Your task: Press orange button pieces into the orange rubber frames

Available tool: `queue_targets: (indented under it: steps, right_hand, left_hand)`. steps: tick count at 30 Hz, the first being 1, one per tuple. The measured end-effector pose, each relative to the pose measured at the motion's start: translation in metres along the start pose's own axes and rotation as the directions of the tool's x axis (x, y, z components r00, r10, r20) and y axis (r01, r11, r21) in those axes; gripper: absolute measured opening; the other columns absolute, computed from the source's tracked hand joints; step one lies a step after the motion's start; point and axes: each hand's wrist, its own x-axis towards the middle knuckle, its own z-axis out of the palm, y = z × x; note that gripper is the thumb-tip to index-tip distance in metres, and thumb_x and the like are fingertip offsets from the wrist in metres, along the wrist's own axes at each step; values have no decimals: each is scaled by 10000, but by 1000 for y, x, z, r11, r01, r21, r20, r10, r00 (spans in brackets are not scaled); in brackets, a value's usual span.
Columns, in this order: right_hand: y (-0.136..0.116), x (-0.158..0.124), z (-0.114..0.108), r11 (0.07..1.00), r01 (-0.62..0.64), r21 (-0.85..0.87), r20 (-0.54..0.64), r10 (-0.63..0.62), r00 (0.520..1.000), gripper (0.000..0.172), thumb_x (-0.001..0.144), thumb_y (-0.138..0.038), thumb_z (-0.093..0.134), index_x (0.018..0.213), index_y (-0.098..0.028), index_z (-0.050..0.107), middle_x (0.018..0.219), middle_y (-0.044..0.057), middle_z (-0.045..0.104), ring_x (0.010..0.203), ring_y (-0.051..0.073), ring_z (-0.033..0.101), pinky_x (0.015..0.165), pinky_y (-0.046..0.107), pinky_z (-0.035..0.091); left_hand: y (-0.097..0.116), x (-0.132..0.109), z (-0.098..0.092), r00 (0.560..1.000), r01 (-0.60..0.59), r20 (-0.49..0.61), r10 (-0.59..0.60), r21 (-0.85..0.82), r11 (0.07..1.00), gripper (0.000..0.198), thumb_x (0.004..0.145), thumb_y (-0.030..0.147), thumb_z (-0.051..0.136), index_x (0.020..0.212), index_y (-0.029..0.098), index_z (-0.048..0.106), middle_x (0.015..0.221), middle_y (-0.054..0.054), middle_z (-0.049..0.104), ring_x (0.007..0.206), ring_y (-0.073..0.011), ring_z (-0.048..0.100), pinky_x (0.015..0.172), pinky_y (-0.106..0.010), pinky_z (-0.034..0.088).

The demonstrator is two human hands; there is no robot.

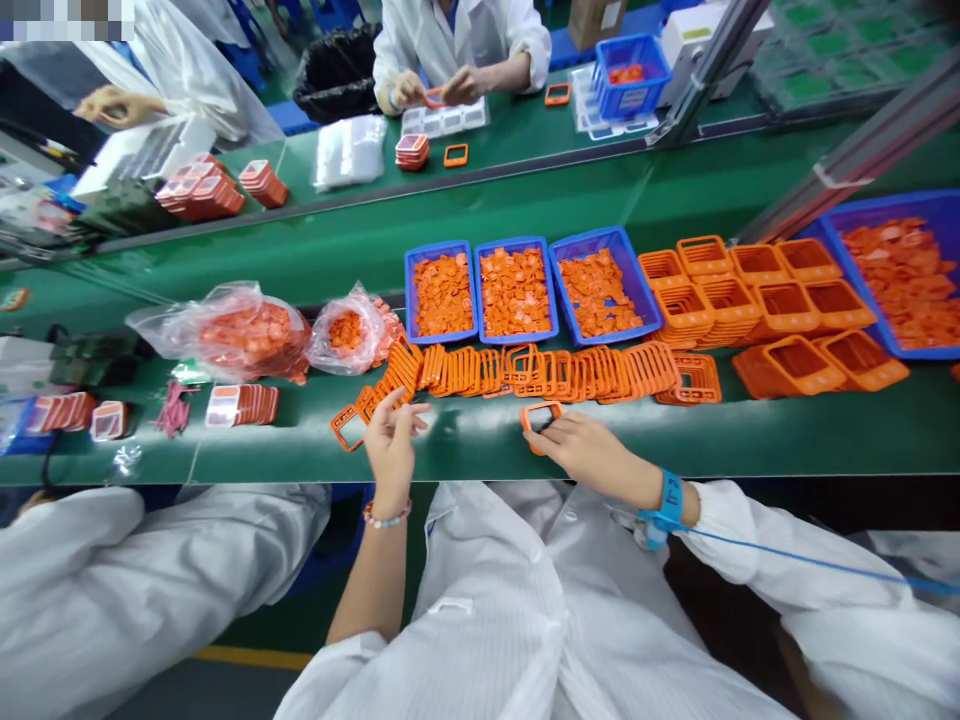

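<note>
Right grip [577, 445] pinched on an orange frame [525, 420], left grip [391, 445] open.

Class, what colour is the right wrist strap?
The wrist strap is blue, seen in the head view.

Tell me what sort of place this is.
This looks like a factory assembly line, probably handling small plastic parts. A green conveyor belt runs past the workers, blue plastic bins hold loose orange pieces, orange rectangular frames stand in rows, and the wearer has a white smock and corded blue wrist strap.
</note>
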Motion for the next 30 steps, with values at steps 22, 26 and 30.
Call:
queue_targets:
  steps: [22, 26, 30]
  right_hand:
    - [-6, 8, -56, 999, 49, 8, -93, -48, 994, 324, 940, -219, 596, 1250, -129, 628, 980, 102, 737, 891, 239, 688, 771, 352, 484]
    - [6, 7, -64, 998, 3, 62, -176, 8, 984, 283, 982, -253, 543, 1223, -192, 678, 938, 72, 758, 847, 201, 699, 731, 307, 488]
    - [65, 15, -69, 971, -236, 30, -194, 238, 952, 288, 987, -343, 545, 1175, -252, 743, 917, 63, 772, 810, 205, 700, 687, 289, 460]
  left_hand:
    - [-39, 84, -178, 950, -178, 272, -152, 875, 450, 933, 741, 439, 745, 1519, 86, 371, 1349, -213, 639, 1239, -379, 610, 1055, -506, 463]
    - [-9, 78, -161, 978, -94, 191, -80, 753, 651, 791, 746, 533, 717, 1417, 157, 533, 1381, -172, 631, 1249, -367, 599, 998, -474, 502]
    - [9, 51, -96, 916, 40, 389, -95, 149, 988, 628, 783, 507, 671, 1296, 147, 637, 1396, -166, 624, 1294, -345, 572, 1012, -428, 497]
